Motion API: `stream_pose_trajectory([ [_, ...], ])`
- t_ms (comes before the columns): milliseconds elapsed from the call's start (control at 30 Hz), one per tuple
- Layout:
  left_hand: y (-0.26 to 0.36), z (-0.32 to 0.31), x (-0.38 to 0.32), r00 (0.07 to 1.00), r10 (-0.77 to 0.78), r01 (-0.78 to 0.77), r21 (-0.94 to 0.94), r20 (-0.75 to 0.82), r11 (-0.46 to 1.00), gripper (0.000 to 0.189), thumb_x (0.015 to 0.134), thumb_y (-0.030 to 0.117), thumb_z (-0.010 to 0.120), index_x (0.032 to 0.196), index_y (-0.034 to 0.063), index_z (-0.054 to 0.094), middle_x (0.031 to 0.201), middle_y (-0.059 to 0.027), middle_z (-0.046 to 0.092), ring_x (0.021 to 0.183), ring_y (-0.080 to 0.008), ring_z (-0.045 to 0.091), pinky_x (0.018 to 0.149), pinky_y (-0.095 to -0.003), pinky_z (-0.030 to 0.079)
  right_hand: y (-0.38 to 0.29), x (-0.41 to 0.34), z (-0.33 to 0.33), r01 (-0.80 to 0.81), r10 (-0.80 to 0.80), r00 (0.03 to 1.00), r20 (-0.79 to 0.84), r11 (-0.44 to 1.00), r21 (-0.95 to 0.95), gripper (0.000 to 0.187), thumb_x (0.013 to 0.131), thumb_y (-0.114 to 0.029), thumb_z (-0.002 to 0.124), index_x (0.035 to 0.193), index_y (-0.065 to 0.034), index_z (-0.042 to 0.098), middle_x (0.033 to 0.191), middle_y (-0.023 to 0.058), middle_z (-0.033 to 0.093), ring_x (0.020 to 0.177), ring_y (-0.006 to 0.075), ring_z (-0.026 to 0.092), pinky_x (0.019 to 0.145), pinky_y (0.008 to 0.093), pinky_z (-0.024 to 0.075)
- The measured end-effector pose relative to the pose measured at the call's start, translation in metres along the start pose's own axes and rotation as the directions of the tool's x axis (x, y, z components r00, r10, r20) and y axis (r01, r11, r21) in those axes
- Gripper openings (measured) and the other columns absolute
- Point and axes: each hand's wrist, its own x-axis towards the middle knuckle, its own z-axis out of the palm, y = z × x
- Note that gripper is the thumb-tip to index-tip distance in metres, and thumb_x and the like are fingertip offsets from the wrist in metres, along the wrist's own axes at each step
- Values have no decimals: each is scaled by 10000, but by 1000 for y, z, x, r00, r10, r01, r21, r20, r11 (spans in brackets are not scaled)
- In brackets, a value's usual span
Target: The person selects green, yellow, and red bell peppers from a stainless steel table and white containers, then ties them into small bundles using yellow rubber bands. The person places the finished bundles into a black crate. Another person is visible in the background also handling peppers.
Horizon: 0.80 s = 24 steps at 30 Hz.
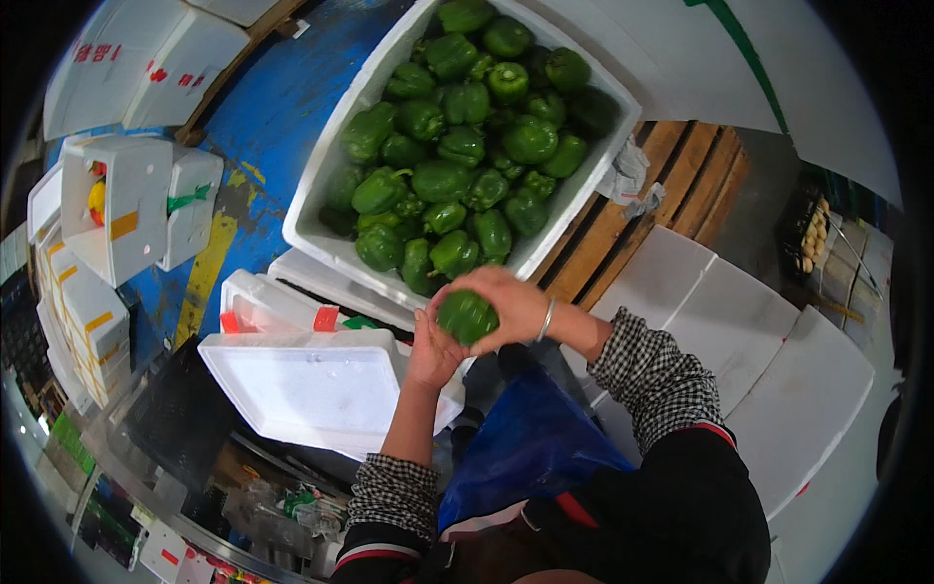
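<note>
Both of my hands hold one green bell pepper (467,317) just outside the near rim of a large white foam box (310,244). My left hand (433,350) supports the pepper from the left and below. My right hand (511,303), with a silver bangle at its wrist, wraps over its top and right side and looks slightly blurred. Inside the foam box lies a heap of green bell peppers (441,181), some with stems showing. A blue apron (533,438) hangs below my hands.
White foam lids (306,387) lean at the lower left of the box. A wooden pallet (635,226) and closed white foam boxes (737,328) stand to the right. More foam boxes (139,212) stand at the left on the blue floor (270,124), one holding red and yellow produce.
</note>
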Motion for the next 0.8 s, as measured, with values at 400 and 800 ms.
stream_pose_trajectory([
  [400,-23,-36,-19,971,-189,215,-192,145,958,451,867,312,469,1151,-24,566,1176,-238,552,1042,-409,561,700,-569,545,122,90,-123,-667,355,714,-603,608,-431,765,653,-336,814,1322,-265,449,1360,177,384,1222,389,404,922,463,465],
  [800,-21,-31,-9,969,-125,101,117,214,988,460,874,238,530,1234,-43,480,1074,-202,598,1002,-313,593,874,-408,493,113,-17,-74,80,131,990,-56,-184,980,632,894,-504,508,1365,-102,380,1319,175,472,1174,326,516,928,501,487],
])
